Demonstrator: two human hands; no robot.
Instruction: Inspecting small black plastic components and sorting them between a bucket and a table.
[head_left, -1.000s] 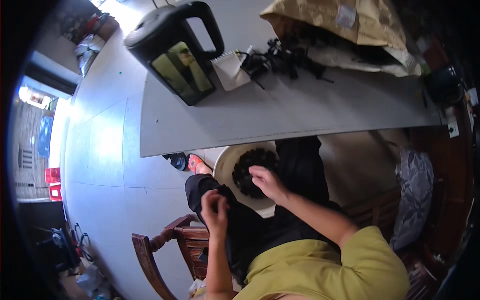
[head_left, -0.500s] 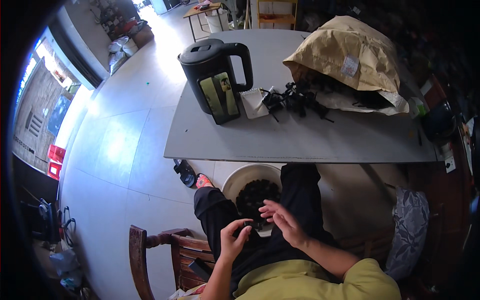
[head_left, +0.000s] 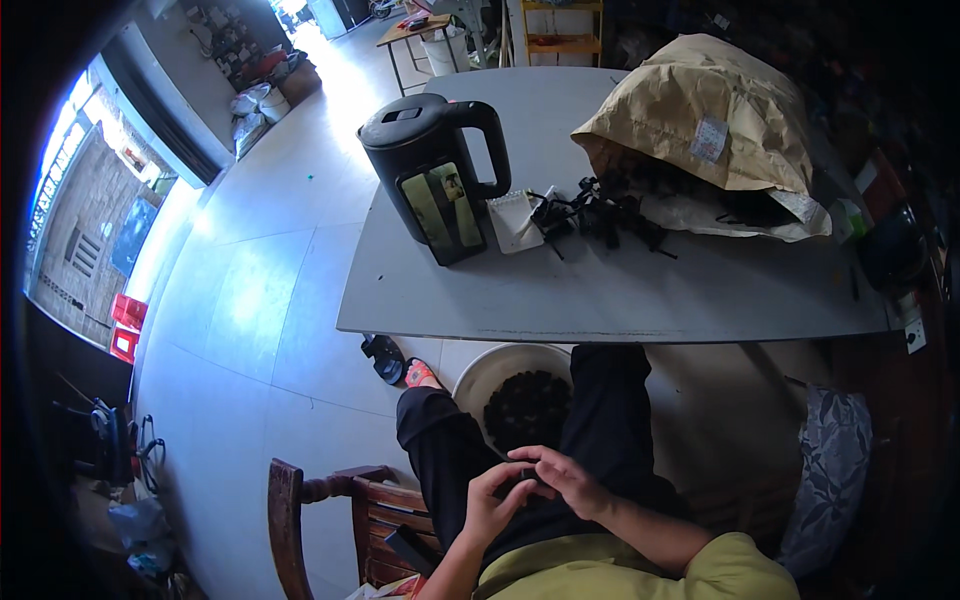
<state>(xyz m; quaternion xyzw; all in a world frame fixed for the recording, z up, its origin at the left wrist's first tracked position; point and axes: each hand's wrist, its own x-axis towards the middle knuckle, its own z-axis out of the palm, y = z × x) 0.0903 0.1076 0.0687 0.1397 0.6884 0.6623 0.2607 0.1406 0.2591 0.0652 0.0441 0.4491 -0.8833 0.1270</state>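
Above my lap, my left hand (head_left: pixel 497 500) is closed around a small black part (head_left: pixel 528 475), pinched between thumb and fingers. My right hand (head_left: pixel 572 484) has its fingers laid over the same part from the other side, with the fingertips of both hands meeting there. The fingers cover most of the part, so its exact kind cannot be made out. Just beyond the hands, between my legs, a pale round basin (head_left: pixel 478 380) stands on the floor with a heap of small black pieces (head_left: pixel 527 408) in it.
A grey table (head_left: pixel 600 300) spans the area ahead. On it are a black electric kettle (head_left: pixel 400 150), a phone (head_left: pixel 443 213) leaning against it, a small white tray (head_left: pixel 515 222), tangled black parts (head_left: pixel 605 215) and a brown paper bag (head_left: pixel 710 120). A wooden chair arm (head_left: pixel 330 482) is at my left.
My right hand has come down from above the basin to my left hand and now touches the black part. Both hands sit slightly nearer to me. The view has shifted a little.
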